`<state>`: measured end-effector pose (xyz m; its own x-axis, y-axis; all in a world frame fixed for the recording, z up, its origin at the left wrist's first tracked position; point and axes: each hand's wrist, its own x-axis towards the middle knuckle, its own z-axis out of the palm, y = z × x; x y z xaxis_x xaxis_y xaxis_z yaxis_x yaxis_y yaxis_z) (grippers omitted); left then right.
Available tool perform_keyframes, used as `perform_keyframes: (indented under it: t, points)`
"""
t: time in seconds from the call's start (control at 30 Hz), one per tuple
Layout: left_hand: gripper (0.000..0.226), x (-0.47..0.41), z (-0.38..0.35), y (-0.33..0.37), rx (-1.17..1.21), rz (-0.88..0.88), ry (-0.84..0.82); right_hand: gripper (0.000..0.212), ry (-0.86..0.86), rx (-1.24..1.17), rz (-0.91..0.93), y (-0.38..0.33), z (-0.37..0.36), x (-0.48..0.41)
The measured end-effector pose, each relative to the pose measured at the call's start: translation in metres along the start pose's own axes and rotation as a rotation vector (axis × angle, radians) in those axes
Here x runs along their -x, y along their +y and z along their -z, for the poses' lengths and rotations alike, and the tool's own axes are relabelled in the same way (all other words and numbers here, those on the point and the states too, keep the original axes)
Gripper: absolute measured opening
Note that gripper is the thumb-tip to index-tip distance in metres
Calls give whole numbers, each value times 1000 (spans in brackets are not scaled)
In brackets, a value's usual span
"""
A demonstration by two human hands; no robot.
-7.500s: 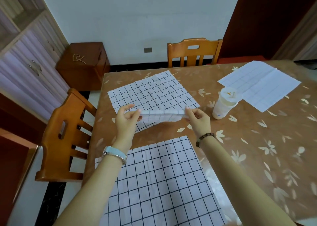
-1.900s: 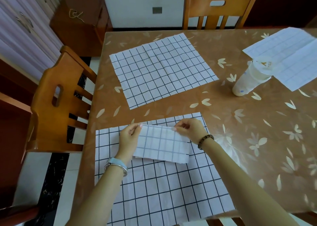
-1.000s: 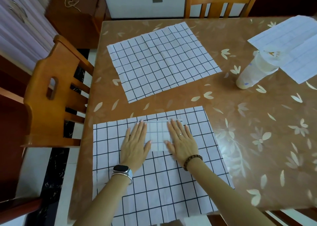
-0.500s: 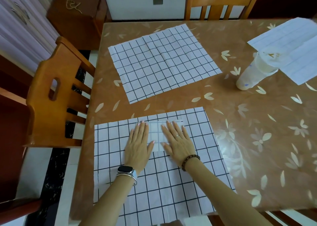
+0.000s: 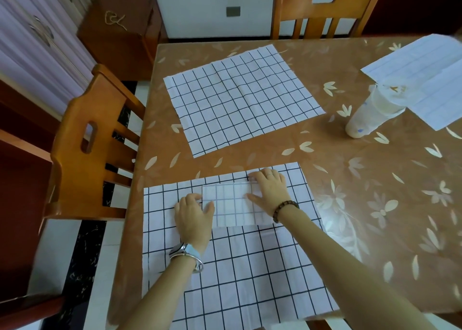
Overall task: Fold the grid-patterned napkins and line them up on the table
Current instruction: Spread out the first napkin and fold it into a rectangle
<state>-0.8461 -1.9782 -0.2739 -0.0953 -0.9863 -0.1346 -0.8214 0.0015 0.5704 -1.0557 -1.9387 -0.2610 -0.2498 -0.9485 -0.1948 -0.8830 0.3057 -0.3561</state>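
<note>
A large grid napkin lies spread flat at the near edge of the worktop. On its far half rests the folded napkin, a small pale rectangle. It lies between the two hands, and each of them touches it. The left hand grips its left edge, with the thumb on top of the cloth and the bent fingers at the edge. The right hand holds its far right corner, with the fingers curled over the corner and the thumb flat on the cloth. Farther away, a second grid napkin lies spread open. To the right stands a pale cup, just beside a faint-lined napkin.
</note>
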Motion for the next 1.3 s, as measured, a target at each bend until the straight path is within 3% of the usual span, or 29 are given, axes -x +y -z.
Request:
perform_keyframes:
  t: [0.27,0.53,0.67,0.9,1.03,1.17,1.3]
  points:
    - [20,-12,2,8,-68,65,-46,25,-41,-55,4,-7,3,-7]
    - [9,-14,11,19,214,76,-118,10,-184,-321,-57,-8,17,1]
    - [18,-14,16,17,357,141,-243,10,-127,-610,-181,-6,29,15]
    - [7,3,21,34,937,344,-414,10,48,-945,-313,-6,35,42]
    - [12,21,27,50,1002,318,-525,8,124,-1028,-396,-9,37,55]
    - [8,31,30,61,1039,335,-506,10,155,-1071,-449,-15,44,70]
    - [20,31,36,64,1010,335,-494,11,176,-1122,-482,-24,52,87]
